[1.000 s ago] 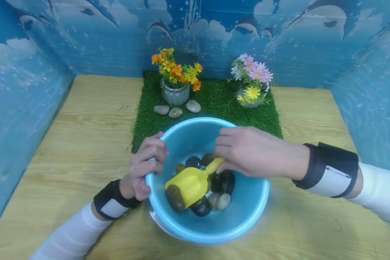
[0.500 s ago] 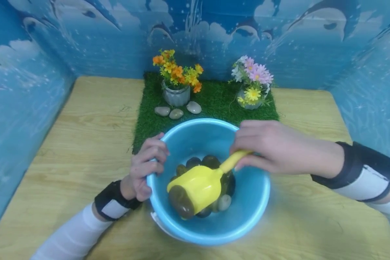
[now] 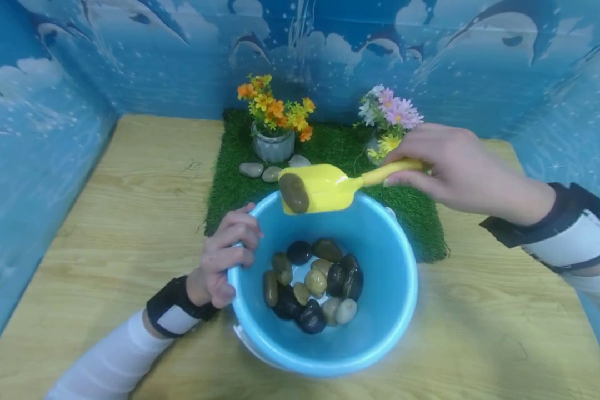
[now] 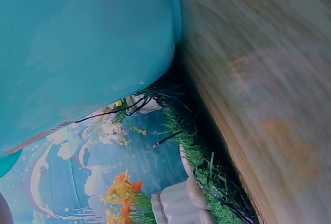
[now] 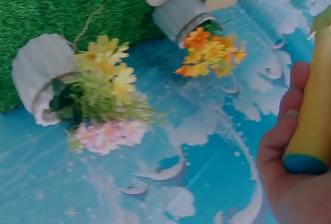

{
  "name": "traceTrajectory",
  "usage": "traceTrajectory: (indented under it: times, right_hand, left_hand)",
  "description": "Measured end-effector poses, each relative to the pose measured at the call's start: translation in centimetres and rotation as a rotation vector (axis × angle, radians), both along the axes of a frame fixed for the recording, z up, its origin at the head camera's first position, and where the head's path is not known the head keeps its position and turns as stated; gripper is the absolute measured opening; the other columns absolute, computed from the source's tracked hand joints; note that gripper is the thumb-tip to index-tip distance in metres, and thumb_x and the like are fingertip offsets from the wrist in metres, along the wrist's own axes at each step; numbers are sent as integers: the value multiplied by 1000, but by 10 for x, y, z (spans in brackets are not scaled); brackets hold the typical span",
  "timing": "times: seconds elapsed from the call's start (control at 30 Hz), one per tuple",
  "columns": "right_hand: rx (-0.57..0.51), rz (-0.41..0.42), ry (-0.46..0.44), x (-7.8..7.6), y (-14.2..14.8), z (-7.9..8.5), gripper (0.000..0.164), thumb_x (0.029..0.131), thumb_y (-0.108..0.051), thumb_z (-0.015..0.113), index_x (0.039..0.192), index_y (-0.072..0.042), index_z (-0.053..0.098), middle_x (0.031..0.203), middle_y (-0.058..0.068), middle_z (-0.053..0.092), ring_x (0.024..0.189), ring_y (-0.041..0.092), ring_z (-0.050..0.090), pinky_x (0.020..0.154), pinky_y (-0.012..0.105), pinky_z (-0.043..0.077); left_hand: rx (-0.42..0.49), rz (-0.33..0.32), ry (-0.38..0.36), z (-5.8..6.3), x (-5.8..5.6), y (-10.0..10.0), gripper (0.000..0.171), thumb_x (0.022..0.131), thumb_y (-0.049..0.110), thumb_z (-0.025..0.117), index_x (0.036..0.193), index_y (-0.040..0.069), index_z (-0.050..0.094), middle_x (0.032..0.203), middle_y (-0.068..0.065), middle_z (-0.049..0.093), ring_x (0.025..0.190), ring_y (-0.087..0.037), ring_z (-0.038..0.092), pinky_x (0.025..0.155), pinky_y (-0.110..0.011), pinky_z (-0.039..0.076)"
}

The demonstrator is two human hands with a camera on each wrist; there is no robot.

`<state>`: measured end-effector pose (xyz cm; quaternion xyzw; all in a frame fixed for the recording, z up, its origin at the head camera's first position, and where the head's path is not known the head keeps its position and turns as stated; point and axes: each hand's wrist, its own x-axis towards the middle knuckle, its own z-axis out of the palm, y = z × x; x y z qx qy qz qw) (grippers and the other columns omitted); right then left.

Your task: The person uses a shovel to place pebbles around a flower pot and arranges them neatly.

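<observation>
R hand (image 3: 462, 166), curled, holds yellow toy shovel (image 3: 330, 189) w/ brown pebble (image 3: 294, 193) on blade, over far rim of blue bucket (image 3: 387, 283); L hand (image 3: 230, 255) grips bucket's L rim, fingers bent. Wet pebbles (image 3: 315, 283) inside.

The bucket (image 3: 380, 316) is light blue, the pebbles (image 3: 316, 282) inside it black, olive-brown, tan and pale grey. Above its far rim, the toy shovel (image 3: 327, 189) is bright yellow with a blue handle end (image 5: 305, 164), and the stone (image 3: 294, 193) on it brown. Beyond the bucket, the turf mat (image 3: 330, 147) is green, the flowers (image 3: 275, 111) at left orange and yellow, the daisies (image 3: 400, 114) at right pink, white and yellow. Around the bucket, the table (image 3: 130, 211) shows pale yellow woodgrain; behind, the blue backdrop (image 3: 180, 83) bears dolphins and white splashes.
</observation>
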<state>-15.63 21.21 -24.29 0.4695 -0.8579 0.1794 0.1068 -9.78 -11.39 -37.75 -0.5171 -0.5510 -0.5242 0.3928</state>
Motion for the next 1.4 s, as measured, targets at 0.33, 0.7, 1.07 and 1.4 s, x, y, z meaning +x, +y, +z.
traceTrajectory:
  times: [0.33, 0.7, 1.07, 1.4]
  right_hand:
    - [91, -297, -66, -23, -2, -19, 19, 93, -22, 71, 98, -4, 72, 78, 5, 63, 68, 20, 53, 62, 39, 42]
    - [214, -410, -173, -63, -14, -58, 32, 99, -32, 63, 98, -1, 72, 73, 9, 63, 65, 26, 55, 66, 44, 47]
    - [271, -517, -60, -83, -37, -76, 38, 98, -36, 64, 81, -2, 64, 67, 11, 56, 62, 29, 52, 55, 43, 46]
    - [331, -497, 165, -96, -53, -87, 37, 95, -28, 68, 76, 4, 61, 73, 18, 58, 72, 35, 54, 58, 48, 51]
  left_hand:
    - [3, -10, -9, -1, 0, 0, 55, 102, 46, 32, 63, 11, 45, 68, -11, 48, 82, -35, 49, 106, -49, 36]
    - [12, -14, -7, -2, 0, 2, 54, 102, 46, 31, 63, 11, 45, 69, -10, 48, 83, -34, 48, 106, -48, 35]
    - [18, -12, 20, -2, -2, 1, 54, 101, 46, 32, 61, 11, 45, 67, -10, 48, 80, -35, 49, 105, -49, 36]
    - [-12, 0, 5, 1, 0, 0, 55, 102, 45, 30, 62, 11, 44, 68, -10, 48, 82, -34, 49, 106, -48, 36]
